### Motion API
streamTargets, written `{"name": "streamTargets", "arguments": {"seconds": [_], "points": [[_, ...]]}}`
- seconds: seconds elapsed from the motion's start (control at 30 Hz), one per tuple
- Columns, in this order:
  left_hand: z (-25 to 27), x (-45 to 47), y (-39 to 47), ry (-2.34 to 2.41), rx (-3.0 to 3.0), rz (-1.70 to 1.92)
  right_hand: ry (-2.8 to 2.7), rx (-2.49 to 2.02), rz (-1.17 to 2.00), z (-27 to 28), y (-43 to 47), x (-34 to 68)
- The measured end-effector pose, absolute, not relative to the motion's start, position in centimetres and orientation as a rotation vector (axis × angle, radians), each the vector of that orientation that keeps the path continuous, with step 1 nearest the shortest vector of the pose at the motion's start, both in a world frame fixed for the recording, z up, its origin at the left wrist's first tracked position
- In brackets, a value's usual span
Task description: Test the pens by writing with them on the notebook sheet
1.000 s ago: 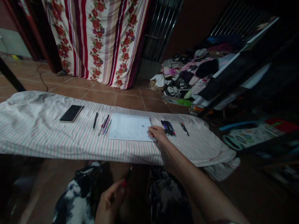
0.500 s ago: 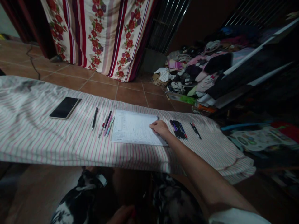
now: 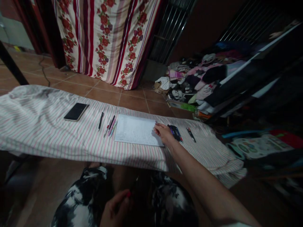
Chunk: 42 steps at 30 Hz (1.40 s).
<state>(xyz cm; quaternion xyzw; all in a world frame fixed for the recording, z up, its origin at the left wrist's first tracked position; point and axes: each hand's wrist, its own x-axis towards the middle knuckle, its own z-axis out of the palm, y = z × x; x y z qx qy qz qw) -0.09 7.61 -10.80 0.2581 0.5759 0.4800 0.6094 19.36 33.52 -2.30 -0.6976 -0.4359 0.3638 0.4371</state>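
- Dim room: floral curtain (image 3: 113,41) hanging beyond, tiled floor (image 3: 132,101), clothes heap (image 3: 196,77) off to the right.
- Striped cloth (image 3: 71,138) spreads in front of you; spiral notebook (image 3: 134,129) lies flat mid-cloth, page up, coil side to the right.
- Change from half a second ago: your right hand (image 3: 163,131) then reaches farther over the page; now its fingertips sit closer to the coil edge, leaving more of the page uncovered.
- Right fingers curl, thumb and index tips near together; cannot tell whether they pinch any paper.
- Left hand (image 3: 115,206) shows more fully now, low between your legs, fingers closed around a red-accented pen (image 3: 128,193), well short of the notebook. Blurred there.
- Left of the notebook: pen cluster (image 3: 112,127) just beside it, then lone black pen (image 3: 101,121), then smartphone (image 3: 76,112).
- Right of it: row of dark pens (image 3: 175,132), single dark pen (image 3: 191,135) farther out.
- In the way: your right hand hides part of the coil; poor light leaves the page's marks unreadable.
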Motion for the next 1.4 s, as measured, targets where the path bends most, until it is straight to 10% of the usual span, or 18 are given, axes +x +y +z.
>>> {"name": "streamTargets", "arguments": {"seconds": [0.43, 1.4], "points": [[-3.3, -1.3, 4.6, 1.188, 0.670, 1.134, -0.830, -1.187, 1.523, 3.6, 16.6, 16.6], [0.6, 0.2, -1.3, 1.145, 0.812, 1.168, -1.131, -1.130, 1.535, 4.9, 5.0, 15.2]]}}
